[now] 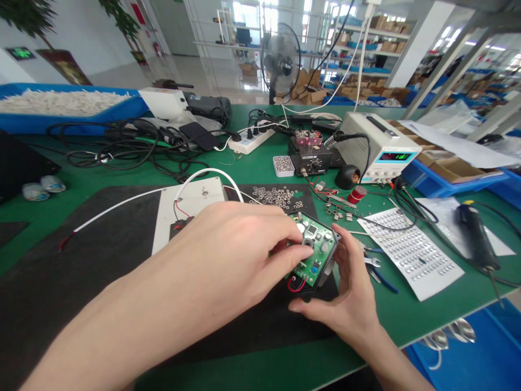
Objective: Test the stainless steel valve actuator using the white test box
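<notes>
My right hand grips a black housing from its right side and lower edge. Inside the housing sits a green circuit board, tilted toward me, with red and black wires at its lower corner. Over the board, my left hand has thumb and forefinger pinched at a small dark ring near the centre; whatever lies between the fingertips is hidden. Just beyond the hands, many small metal nuts lie scattered on the black mat.
Left of the hands stands a white box with a white cable. Behind are a soldering station, a power supply and a tin of small parts. Pliers, a sheet of parts and an electric screwdriver lie right.
</notes>
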Demonstrator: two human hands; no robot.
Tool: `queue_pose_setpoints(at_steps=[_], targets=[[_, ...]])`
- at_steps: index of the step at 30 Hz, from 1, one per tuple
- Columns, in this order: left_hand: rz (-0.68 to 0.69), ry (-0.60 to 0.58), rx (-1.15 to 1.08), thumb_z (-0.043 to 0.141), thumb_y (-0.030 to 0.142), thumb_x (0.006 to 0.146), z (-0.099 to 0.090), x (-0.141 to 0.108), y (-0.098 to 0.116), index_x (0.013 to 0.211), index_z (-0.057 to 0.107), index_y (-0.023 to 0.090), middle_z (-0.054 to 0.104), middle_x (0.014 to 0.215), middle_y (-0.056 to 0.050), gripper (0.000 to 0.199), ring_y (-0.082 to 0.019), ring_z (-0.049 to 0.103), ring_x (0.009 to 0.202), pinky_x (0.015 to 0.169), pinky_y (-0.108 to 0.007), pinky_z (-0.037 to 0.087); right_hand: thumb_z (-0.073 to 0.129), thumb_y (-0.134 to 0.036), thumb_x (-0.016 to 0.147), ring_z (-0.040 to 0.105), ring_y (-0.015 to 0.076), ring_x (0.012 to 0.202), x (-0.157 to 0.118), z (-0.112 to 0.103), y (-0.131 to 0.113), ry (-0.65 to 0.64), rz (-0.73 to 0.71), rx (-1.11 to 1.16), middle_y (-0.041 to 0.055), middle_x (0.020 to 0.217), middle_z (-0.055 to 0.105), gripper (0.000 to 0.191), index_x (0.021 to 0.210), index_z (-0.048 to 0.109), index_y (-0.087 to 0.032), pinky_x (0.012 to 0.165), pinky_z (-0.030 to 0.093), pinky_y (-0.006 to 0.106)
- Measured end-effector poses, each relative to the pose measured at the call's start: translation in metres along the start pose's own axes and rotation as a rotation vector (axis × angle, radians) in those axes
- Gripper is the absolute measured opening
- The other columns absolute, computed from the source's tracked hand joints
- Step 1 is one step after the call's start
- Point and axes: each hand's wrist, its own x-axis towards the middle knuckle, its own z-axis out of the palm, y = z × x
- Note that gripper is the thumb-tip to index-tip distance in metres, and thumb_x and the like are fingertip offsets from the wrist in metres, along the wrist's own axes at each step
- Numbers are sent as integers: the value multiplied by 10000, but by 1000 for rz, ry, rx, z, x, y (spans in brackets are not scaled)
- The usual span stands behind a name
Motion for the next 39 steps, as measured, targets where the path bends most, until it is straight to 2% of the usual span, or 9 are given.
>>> queue_pose_setpoints(at_steps=[10,19,28,39], targets=[[-13,-7,-9,653,336,1042,-1,0,0,822,704,238,691,796,52,247,-157,594,729,678,-321,341,1039,-541,605,529,379,1417,1,0,0,8,-13,-15,97,1592,422,1219,1619,386,-364,1167,491,519],[-13,3,14,641,355,1051,0,-4,-1,881,730,253,701,821,56,217,-155,606,736,683,-333,349,1032,-566,607,535,384,1416,0,0,1,7,0,-20,91,1594,426,1221,1623,376,-391,1173,486,543],[-4,6,9,644,341,1048,0,-2,0,854,720,248,689,799,54,228,-154,594,720,674,-331,345,1016,-588,626,543,396,1408,2,0,0,9,-39,-52,123,1598,428,1214,1627,369,-359,1148,507,565],[6,-6,-24,628,297,1058,-5,-1,-1,829,696,226,713,820,39,249,-154,600,722,680,-327,348,1036,-565,598,523,384,1431,-1,0,1,15,-14,-14,100,1614,410,1235,1627,379,-379,1178,488,548]])
